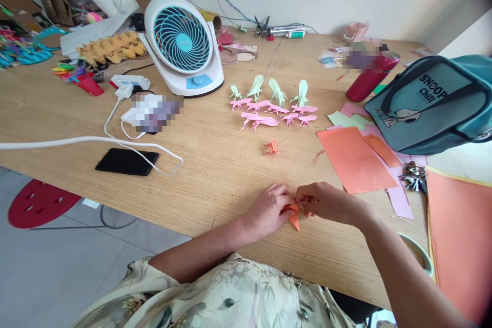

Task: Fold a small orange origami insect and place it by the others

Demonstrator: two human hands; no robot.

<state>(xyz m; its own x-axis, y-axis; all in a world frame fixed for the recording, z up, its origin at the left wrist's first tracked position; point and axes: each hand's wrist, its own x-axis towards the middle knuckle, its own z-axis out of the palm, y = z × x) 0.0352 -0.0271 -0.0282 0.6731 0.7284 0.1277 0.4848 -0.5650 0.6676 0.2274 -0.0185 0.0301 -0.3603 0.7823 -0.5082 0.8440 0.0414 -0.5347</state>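
Observation:
Near the table's front edge, my left hand (269, 209) and my right hand (325, 201) meet, both pinching a small folded piece of orange paper (294, 217). Its pointed tip hangs below my fingers, against the wooden table (215, 174). A finished small orange origami figure (272, 147) lies a little farther back. Behind it stand rows of pink origami figures (269, 113) and pale green origami figures (274, 91).
Orange paper sheets (355, 159) lie to the right, with a teal Snoopy bag (430, 105) and a red bottle (369, 79) behind. A white-and-blue desk fan (182, 43), a black phone (126, 161) and a white cable (92, 141) are at left. A red stool (38, 202) stands below.

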